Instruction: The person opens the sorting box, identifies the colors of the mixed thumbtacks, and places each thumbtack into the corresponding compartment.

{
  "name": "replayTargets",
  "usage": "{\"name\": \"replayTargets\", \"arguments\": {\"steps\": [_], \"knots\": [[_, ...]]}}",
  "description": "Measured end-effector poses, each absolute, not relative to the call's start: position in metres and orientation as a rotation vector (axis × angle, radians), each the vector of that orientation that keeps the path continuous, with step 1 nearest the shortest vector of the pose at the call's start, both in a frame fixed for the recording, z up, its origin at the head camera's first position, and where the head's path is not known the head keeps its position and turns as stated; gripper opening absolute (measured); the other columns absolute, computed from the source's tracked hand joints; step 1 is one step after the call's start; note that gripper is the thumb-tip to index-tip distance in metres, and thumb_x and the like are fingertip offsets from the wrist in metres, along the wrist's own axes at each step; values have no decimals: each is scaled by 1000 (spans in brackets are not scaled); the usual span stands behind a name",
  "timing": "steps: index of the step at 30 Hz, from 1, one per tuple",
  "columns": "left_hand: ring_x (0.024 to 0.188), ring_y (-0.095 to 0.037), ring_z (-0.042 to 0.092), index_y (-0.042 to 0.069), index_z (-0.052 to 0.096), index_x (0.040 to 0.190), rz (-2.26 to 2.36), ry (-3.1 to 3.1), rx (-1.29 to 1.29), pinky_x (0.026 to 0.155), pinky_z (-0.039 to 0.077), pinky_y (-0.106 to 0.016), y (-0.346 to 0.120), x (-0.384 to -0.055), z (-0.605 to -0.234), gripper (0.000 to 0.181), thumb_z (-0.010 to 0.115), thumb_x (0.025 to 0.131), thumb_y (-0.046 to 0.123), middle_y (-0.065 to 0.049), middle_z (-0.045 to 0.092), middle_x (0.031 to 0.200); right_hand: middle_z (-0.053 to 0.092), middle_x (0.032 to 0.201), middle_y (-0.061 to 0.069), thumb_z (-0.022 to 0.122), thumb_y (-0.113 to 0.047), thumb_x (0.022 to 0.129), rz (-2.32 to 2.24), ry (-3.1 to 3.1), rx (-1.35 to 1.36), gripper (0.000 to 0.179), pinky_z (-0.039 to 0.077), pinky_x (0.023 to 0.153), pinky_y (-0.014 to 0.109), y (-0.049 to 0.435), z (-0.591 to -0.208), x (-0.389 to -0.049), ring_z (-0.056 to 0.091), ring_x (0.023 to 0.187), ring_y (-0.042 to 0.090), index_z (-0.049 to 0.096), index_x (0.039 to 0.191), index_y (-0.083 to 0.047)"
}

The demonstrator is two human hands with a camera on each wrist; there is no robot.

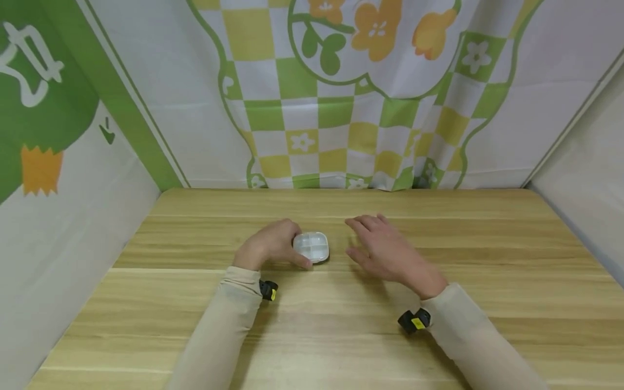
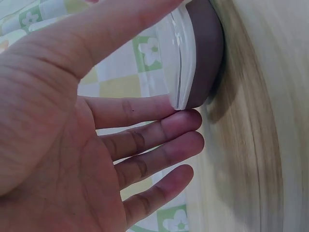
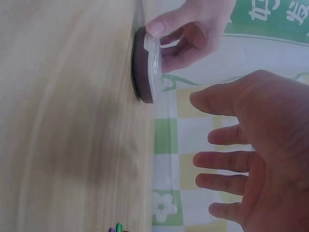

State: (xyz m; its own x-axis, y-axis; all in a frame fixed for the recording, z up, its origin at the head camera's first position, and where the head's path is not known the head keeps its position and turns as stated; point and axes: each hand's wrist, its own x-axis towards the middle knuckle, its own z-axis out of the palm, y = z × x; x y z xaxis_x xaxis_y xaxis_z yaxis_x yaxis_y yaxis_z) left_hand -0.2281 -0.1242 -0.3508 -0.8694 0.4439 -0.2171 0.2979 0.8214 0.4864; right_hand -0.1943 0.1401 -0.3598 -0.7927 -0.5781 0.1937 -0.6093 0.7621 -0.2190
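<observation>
A small pill box (image 1: 311, 247) with rounded corners lies on the wooden table, its clear lid showing several compartments. From the side, the left wrist view shows a dark brown base (image 2: 206, 53) under a pale rim. My left hand (image 1: 273, 245) holds the box at its left side between thumb and index finger; the other fingers (image 2: 164, 152) are spread below the edge. To the right of the box, apart from it, my right hand (image 1: 385, 249) hovers over the table with fingers extended and nothing in them. In the right wrist view, the left thumb rests at the lid's edge (image 3: 152, 63).
The wooden table (image 1: 312, 336) reaches back to a hanging cloth (image 1: 336, 119) with green and yellow checks and flowers. Small green and purple tips (image 3: 118, 228) show at the bottom of the right wrist view; their kind is unclear. Each wrist wears a black camera (image 1: 414, 320).
</observation>
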Motion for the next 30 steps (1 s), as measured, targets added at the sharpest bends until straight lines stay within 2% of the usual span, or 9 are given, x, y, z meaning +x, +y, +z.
{"name": "replayTargets", "arguments": {"steps": [8, 15, 20, 30], "knots": [[65, -15, 53, 6, 68, 89, 619, 2694, 593, 61, 46, -30, -111, -224, -351, 45, 95, 69, 37, 1, 63, 76, 53, 142, 19, 69, -34, 97, 379, -2846, 1011, 63, 25, 116, 58, 137, -366, -194, 46, 135, 37, 48, 147, 0], [70, -16, 56, 7, 67, 89, 606, 2709, 672, 62, 46, -31, -97, -220, -355, 48, 94, 68, 40, 0, 62, 80, 53, 143, 19, 76, -35, 92, 434, -2841, 1060, 69, 40, 108, 53, 134, -370, -191, 50, 132, 38, 50, 145, 0], [73, -17, 56, 7, 68, 88, 583, 2729, 738, 64, 47, -31, -90, -217, -356, 48, 94, 68, 41, 1, 61, 81, 54, 140, 19, 80, -35, 88, 425, -2850, 1085, 71, 43, 105, 52, 130, -370, -189, 54, 127, 38, 52, 142, 1], [74, -16, 55, 7, 67, 86, 550, 2737, 827, 66, 45, -30, -81, -213, -357, 48, 95, 67, 42, 1, 60, 80, 60, 133, 17, 81, -35, 87, 416, -2871, 1124, 62, 48, 100, 48, 128, -371, -187, 58, 121, 34, 61, 134, -1]]}}
